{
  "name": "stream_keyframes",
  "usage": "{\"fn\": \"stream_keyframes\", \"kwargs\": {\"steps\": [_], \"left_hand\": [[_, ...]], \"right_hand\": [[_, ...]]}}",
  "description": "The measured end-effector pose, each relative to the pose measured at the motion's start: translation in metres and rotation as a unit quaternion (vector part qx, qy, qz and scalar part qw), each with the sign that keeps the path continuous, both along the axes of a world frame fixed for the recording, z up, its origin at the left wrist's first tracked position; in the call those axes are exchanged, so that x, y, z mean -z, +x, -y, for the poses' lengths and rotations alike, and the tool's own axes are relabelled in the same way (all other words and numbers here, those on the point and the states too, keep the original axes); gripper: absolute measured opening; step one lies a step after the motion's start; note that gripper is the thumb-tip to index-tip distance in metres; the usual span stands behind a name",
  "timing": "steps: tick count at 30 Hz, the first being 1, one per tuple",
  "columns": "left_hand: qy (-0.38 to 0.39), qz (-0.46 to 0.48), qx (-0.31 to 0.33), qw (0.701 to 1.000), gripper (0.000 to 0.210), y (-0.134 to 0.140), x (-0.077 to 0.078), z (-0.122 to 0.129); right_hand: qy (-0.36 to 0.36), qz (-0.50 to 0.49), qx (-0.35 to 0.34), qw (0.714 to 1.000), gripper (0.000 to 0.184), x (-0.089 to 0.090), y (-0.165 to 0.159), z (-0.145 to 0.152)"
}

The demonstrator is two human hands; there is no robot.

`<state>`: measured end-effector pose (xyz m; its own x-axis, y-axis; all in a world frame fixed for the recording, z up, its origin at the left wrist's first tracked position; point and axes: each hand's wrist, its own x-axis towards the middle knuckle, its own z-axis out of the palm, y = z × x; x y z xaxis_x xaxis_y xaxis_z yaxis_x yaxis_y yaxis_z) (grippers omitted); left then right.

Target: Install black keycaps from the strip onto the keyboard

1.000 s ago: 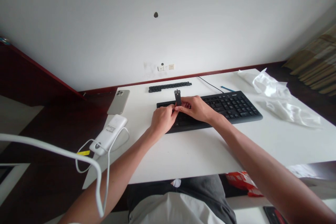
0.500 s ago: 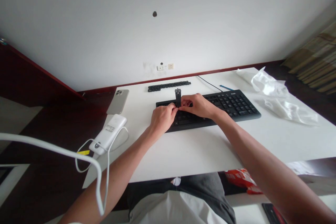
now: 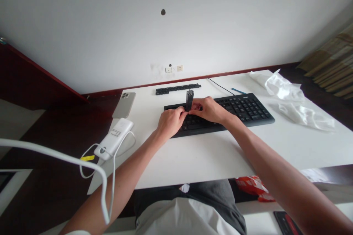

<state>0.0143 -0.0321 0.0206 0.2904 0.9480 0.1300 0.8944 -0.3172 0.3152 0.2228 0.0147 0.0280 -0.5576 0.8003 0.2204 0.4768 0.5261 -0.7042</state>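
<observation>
A black keyboard lies on the white table, its left half partly covered by my hands. Over that half stands a black bar-shaped piece, roughly upright, with a greyish notched top. My left hand is closed, thumb and forefinger pinched at the lower end of the bar. From the other side my right hand pinches at the same spot, fingers curled behind the bar. The two hands' fingertips nearly meet there. What lies beneath the fingertips is hidden.
Behind the keyboard, a row of black keycaps lies near a thin blue stick. At left are a phone and a white device with a looped white cable. Crumpled clear plastic bags sit at right.
The top of the black bar has shifted slightly to the right, so it leans a little. Both hands keep their pinch and have barely moved.
</observation>
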Motion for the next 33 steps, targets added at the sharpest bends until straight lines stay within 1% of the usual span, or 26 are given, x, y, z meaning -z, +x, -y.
{"fn": "stream_keyframes", "kwargs": {"steps": [3,6,12,15,19,21,25,28,30,33], "left_hand": [[0.003,0.003,0.009,1.000,0.029,-0.001,0.000,0.000],[0.010,0.002,0.017,1.000,0.029,-0.001,0.001,0.000],[0.018,-0.011,0.001,1.000,0.029,0.000,0.005,-0.001],[0.016,-0.004,0.002,1.000,0.027,0.000,0.005,-0.001],[0.011,0.002,0.000,1.000,0.022,0.000,0.004,-0.001],[0.011,-0.003,-0.007,1.000,0.023,0.001,0.004,-0.001],[0.021,-0.019,-0.016,0.999,0.029,0.001,0.004,-0.002],[0.026,-0.029,-0.017,0.999,0.026,0.002,0.004,-0.001],[0.022,-0.034,-0.018,0.999,0.026,0.002,0.003,0.000],[0.013,-0.036,-0.020,0.999,0.032,0.001,0.003,0.000]], "right_hand": [[0.009,0.011,-0.005,1.000,0.008,-0.002,-0.001,0.002],[0.006,0.013,0.001,1.000,0.016,-0.003,-0.002,0.003],[-0.015,-0.003,-0.003,1.000,0.026,-0.003,-0.001,0.000],[-0.016,-0.004,-0.005,1.000,0.027,-0.002,0.000,0.001],[-0.008,0.002,-0.008,1.000,0.024,-0.002,0.002,0.001],[0.001,0.011,-0.016,1.000,0.024,-0.004,0.003,0.001],[0.002,0.016,-0.033,0.999,0.041,-0.008,0.003,0.002],[0.005,0.026,-0.017,1.000,0.054,-0.011,-0.001,0.005],[0.016,0.038,0.002,0.999,0.058,-0.012,-0.004,0.007],[0.030,0.057,0.018,0.998,0.056,-0.013,-0.009,0.011]]}}
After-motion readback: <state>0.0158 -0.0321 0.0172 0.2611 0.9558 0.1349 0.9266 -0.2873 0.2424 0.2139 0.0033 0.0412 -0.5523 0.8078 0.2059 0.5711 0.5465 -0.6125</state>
